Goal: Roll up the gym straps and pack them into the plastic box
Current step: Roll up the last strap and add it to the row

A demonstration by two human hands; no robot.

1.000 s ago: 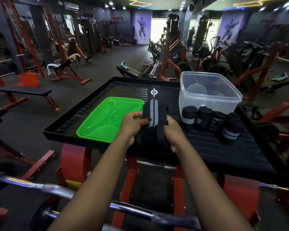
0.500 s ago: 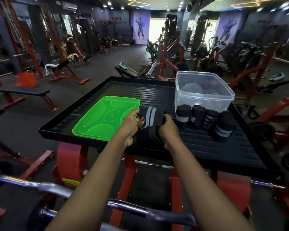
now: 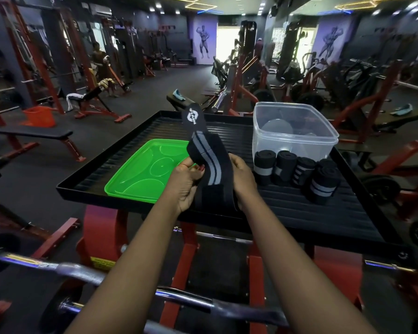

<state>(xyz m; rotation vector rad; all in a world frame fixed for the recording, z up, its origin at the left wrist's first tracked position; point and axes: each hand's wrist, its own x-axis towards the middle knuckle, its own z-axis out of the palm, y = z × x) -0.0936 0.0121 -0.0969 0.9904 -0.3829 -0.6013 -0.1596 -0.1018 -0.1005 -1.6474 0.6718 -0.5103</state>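
Nearby, four rolled straps (image 3: pixel 297 173), clear box (image 3: pixel 294 131)

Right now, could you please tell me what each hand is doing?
Left hand: closed on the black gym strap with grey stripes.
Right hand: closed on the same strap.

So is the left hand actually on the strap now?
Touching. In the head view the left hand pinches the strap's left edge between thumb and fingers, and the right hand grips the opposite edge.
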